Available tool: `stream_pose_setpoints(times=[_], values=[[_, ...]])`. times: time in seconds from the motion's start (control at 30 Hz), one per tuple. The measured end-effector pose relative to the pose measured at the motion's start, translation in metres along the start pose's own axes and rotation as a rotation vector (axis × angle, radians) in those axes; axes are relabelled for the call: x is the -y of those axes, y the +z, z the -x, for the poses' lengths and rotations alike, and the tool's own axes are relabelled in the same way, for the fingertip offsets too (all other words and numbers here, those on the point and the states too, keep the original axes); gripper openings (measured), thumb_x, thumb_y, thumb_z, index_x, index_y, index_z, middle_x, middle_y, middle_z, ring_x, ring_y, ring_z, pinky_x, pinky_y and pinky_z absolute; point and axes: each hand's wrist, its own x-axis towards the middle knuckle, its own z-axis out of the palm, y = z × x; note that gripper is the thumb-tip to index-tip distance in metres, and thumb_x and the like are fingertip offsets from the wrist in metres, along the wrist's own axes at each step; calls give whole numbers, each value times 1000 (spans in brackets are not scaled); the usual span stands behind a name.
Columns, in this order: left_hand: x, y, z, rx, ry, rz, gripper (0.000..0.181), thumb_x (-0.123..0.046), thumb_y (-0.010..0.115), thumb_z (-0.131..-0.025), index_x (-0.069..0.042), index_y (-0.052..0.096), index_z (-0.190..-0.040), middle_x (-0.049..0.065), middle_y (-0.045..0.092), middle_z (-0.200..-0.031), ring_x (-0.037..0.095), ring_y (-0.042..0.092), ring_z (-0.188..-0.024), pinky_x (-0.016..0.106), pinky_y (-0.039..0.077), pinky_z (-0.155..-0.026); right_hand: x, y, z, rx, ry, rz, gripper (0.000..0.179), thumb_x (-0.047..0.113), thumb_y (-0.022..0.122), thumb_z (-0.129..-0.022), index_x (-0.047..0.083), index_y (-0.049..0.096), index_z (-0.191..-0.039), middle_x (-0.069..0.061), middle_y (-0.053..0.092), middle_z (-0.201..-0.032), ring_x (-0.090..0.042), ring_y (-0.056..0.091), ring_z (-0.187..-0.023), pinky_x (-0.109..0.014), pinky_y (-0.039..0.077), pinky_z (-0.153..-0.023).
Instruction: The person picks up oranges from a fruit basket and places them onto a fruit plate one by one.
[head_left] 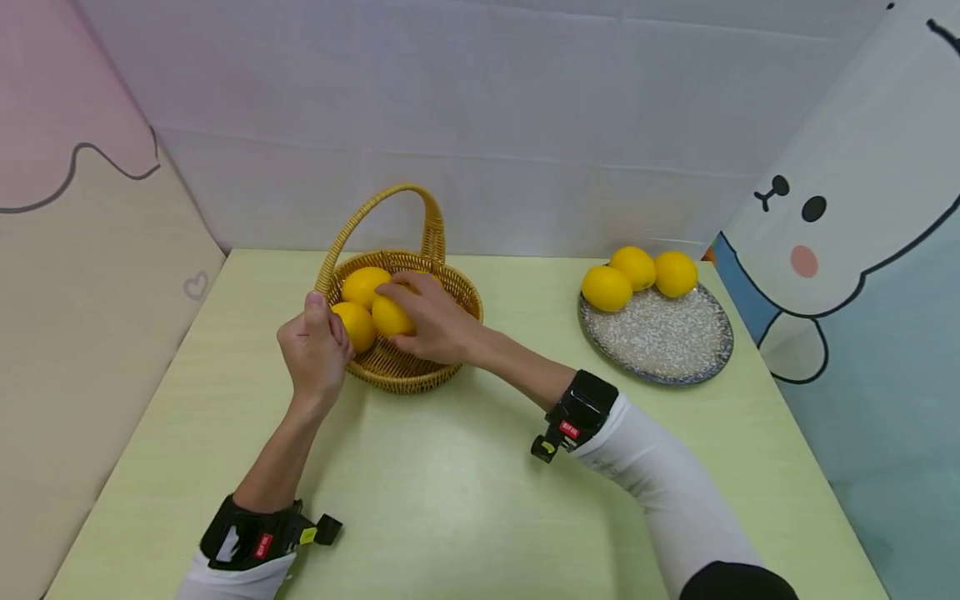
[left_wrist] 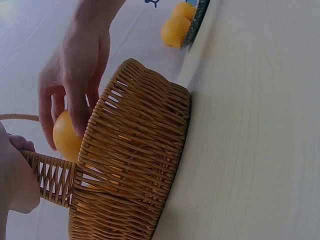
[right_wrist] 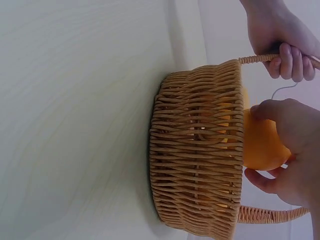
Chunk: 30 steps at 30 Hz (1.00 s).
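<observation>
A wicker basket [head_left: 405,383] with a tall arched handle [head_left: 408,190] stands on the table, several yellow lemons [head_left: 365,286] inside it. My left hand [head_left: 315,350] grips the near left part of that handle, thumb uppermost. Reaching in from the right, my right hand [head_left: 435,321] holds one lemon [head_left: 392,317] at the basket's rim, fingers and thumb curled round it. In the right wrist view this lemon [right_wrist: 262,142] shows just above the rim, between thumb and fingers. The left wrist view shows the same lemon [left_wrist: 66,136] under the fingers.
To the right lies a speckled round plate [head_left: 667,342] with a dark rim, bearing three lemons [head_left: 632,268] at its back edge. A pale wall [head_left: 525,167] rises behind the table [head_left: 480,500]. Side panels with cartoon drawings [head_left: 817,267] border both sides.
</observation>
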Motion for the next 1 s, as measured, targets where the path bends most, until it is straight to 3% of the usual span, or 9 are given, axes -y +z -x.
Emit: stream_pose_setpoints(times=[0.17,0.4,1.0], values=[[0,1,0,3,4,-4,68,-26,44,-111,6,37,-52,-7,39,-42,9,30,-30,15,27,-27,-6,-6,6,-133,-17,-43,65,25,82,-85,5,58,-142,-14,49,-143,-27,41,-130,-38,41,-108],[-2,3,-1,4,7,10,67,-26,45,-110,4,37,-51,-6,38,-41,8,29,-29,16,25,-27,-12,-16,17,-271,-33,-99,63,22,83,-81,4,61,-137,-15,50,-139,-28,45,-125,-41,49,-99],[0,0,0,-7,-6,16,67,-27,45,-110,3,38,-51,-6,39,-41,9,30,-29,17,25,-27,-40,-44,56,-411,-10,-119,62,15,83,-80,0,60,-135,-17,52,-133,-27,48,-121,-40,54,-87]])
